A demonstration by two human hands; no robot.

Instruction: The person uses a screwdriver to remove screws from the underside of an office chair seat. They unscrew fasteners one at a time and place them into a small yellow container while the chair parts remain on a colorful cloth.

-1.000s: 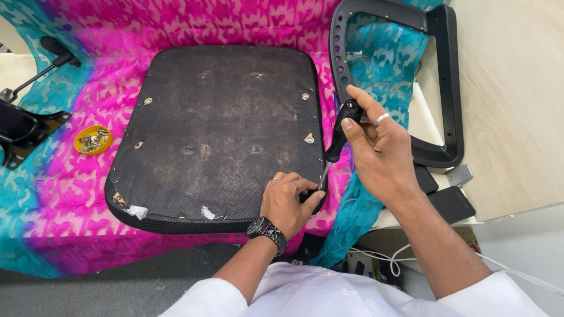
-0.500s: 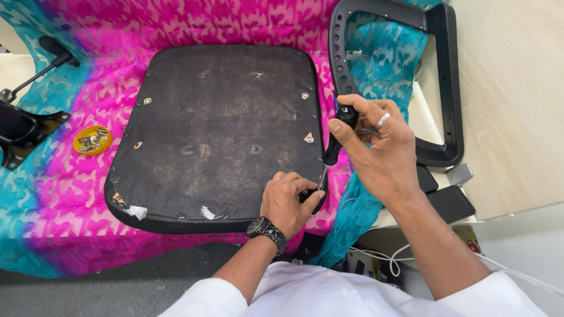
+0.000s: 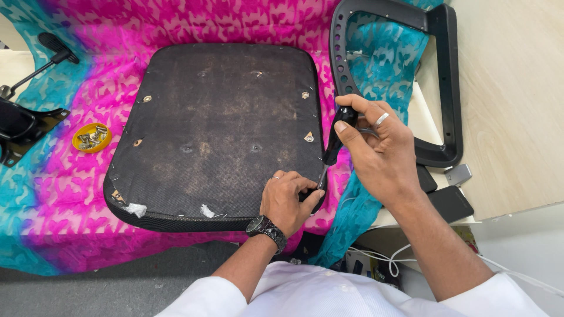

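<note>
Head view: screwdriver set at seat edge.
Right hand (image 3: 382, 152) is closed around the screwdriver (image 3: 335, 138), tip down at the seat (image 3: 217, 129) corner. Left hand (image 3: 288, 199) is curled, fingers pressing that corner, apparently to steady it on the cloth (image 3: 194, 23).

1. 1 upturned chair seat pad (image 3: 217, 129), black, in the middle of the scene.
2. 1 pink and turquoise cloth (image 3: 76, 194) spread under it.
3. 1 black chair arm frame (image 3: 446, 88) at far right.
4. 1 small yellow dish (image 3: 91, 137) on the left, with a few screws in it; too small to count.
5. 1 black-handled screwdriver (image 3: 335, 141).
6. 2 hands: left hand (image 3: 289, 199) and right hand (image 3: 376, 149).
7. 1 wristwatch (image 3: 267, 230).
8. 2 rings, 1 on each hand.
9. 1 black chair mechanism (image 3: 20, 126) at the left edge.
</note>
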